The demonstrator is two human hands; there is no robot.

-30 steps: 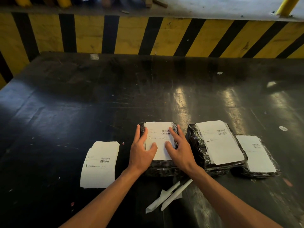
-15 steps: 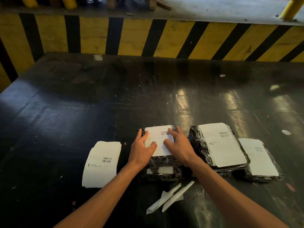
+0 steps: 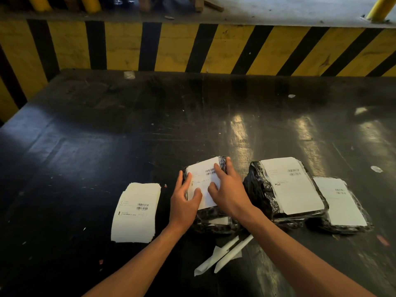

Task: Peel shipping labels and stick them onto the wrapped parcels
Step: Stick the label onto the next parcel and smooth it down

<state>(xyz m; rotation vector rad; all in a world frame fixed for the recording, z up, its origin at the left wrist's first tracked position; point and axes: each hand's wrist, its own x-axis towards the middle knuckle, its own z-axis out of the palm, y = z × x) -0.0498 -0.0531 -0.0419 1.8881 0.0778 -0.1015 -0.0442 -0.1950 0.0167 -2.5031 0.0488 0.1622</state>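
Black, scuffed and glossy, the bench (image 3: 150,136) carries everything in the single head view. Near its front edge, both hands work on a black plastic-wrapped parcel (image 3: 211,219) that seems to sit on top of another one. The left hand (image 3: 184,202) lies flat on the left side of the white barcode label (image 3: 204,181), fingers straight, its grip wide and holding nothing. The right hand (image 3: 227,194) presses the label's right side, fingers likewise spread. This looks like the smoothing step. Just right sit two more labelled parcels (image 3: 287,187) (image 3: 340,204), touching each other. Left lies a stack of unpeeled white labels (image 3: 137,213); near the wrists, rolled white backing strips (image 3: 225,256). Next, I judge, comes setting this parcel aside and peeling a fresh label from the stack.
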